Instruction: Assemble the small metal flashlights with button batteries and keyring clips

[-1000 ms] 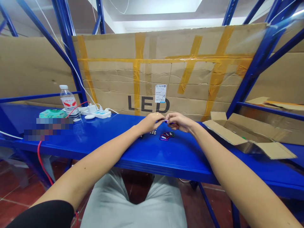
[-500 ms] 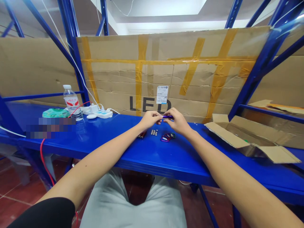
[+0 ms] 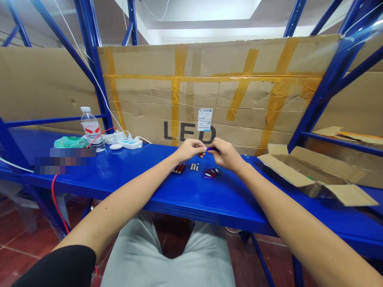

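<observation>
Tube point(image 3: 212, 149) deeper in right grip point(image 3: 225, 153)

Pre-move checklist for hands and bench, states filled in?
1. Right hand holds purple tube: ok.
2. Left hand at the tube's left end: ok.
3. Left hand gripping a small part there: cannot tell, fingers hide it.
4. Small silver pieces apart from carabiners: ok.
5. Dark red tubes fully in view: not ok, left arm covers part.
6. Cardboard box open: ok.
</observation>
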`<state>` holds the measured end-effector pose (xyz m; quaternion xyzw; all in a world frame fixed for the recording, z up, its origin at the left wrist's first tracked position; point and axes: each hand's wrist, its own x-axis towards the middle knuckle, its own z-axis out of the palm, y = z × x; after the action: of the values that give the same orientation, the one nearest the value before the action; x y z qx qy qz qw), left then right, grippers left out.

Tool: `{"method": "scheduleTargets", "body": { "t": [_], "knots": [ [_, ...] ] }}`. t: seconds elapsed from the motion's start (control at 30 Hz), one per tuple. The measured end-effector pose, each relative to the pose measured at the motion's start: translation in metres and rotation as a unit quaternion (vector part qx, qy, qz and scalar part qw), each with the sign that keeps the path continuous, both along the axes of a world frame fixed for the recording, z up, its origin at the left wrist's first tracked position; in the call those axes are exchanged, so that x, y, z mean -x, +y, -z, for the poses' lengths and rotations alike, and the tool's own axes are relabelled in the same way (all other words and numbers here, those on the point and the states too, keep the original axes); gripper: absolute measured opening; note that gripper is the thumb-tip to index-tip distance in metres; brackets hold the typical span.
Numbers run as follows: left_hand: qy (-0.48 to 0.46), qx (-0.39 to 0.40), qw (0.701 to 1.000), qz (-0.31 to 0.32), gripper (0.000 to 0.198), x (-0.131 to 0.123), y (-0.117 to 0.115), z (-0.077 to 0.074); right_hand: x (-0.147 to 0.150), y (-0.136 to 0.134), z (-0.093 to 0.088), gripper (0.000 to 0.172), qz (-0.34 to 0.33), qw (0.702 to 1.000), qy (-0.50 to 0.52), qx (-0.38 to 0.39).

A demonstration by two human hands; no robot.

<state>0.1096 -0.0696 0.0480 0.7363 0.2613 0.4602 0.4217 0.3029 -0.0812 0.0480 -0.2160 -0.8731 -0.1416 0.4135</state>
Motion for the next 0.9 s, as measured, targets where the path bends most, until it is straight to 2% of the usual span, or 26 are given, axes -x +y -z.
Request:
{"method": "scheduleTargets", "body": {
  "t": [0.1, 0.17, 0.37, 0.53, 0.63, 0.7, 0.83, 0.9],
  "knots": [
    [0.035, -0.099, 0.994, -0.005, 0.012, -0.0001, -0.0036, -0.0007, -0.001, -0.0018, -0.0031, 0.007, 0.015, 0.998, 0.019, 0.05],
    [0.058, -0.158, 0.985, -0.031, 0.013, -0.0004, -0.0063, -0.0005, -0.0012, -0.0021, -0.0047, 0.007, 0.03, 0.994, 0.042, 0.094],
    [0.143, -0.309, 0.932, -0.123, 0.011, -0.0006, -0.0098, 0.0008, -0.0001, -0.0005, -0.0063, 0.015, 0.035, 0.969, 0.092, 0.224],
    [0.187, -0.407, 0.887, -0.114, 0.012, -0.0011, -0.009, 0.0024, -0.0019, 0.0006, -0.005, 0.033, -0.003, 0.916, 0.098, 0.389],
    [0.203, -0.425, 0.876, -0.106, 0.013, -0.0011, -0.0086, 0.0032, -0.002, -0.0035, -0.0068, 0.032, -0.027, 0.88, 0.099, 0.464],
    [0.198, -0.414, 0.882, -0.11, 0.014, -0.0003, -0.0076, 0.0035, -0.0006, -0.0062, -0.0079, 0.025, -0.042, 0.874, 0.101, 0.473],
    [0.184, -0.375, 0.901, -0.119, 0.013, 0.0027, -0.0038, 0.003, 0.0028, -0.0033, -0.005, 0.023, -0.047, 0.916, 0.125, 0.379],
    [0.179, -0.362, 0.907, -0.122, 0.013, 0.0037, -0.0027, 0.0024, 0.003, 0.0013, -0.0021, 0.021, -0.04, 0.925, 0.146, 0.348]
  ]
}}
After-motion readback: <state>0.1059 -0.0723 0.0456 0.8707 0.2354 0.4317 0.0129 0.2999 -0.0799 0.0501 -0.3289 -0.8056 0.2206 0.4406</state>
